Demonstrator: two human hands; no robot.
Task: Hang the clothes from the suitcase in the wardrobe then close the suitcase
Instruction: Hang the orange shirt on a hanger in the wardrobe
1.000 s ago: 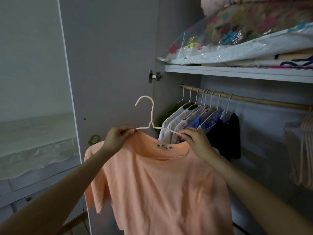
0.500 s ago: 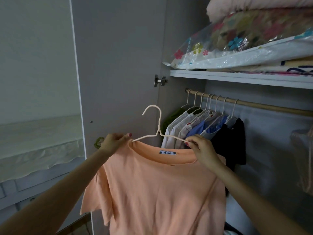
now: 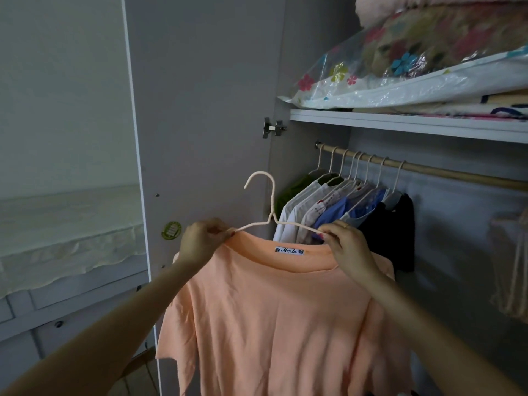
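An orange T-shirt (image 3: pixel 274 315) hangs on a cream wire hanger (image 3: pixel 271 207), held up in front of the open wardrobe. My left hand (image 3: pixel 200 241) pinches the shirt's left shoulder and the hanger's arm there. My right hand (image 3: pixel 347 247) pinches the right shoulder and the other hanger arm. The hanger's hook points left and is below the wooden rail (image 3: pixel 445 174), to the left of it. Several garments (image 3: pixel 337 210) hang on the rail's left part. The suitcase is out of view.
The open wardrobe door (image 3: pixel 200 110) stands just left of the shirt. A shelf (image 3: pixel 405 124) above the rail carries bagged bedding (image 3: pixel 423 58). A cream woven bag (image 3: pixel 511 267) hangs at the far right. The rail's right stretch is bare.
The view has shifted left and slightly up. Both hands have kept their hold on the shirt and hanger, which now sit a little lower relative to the rail.
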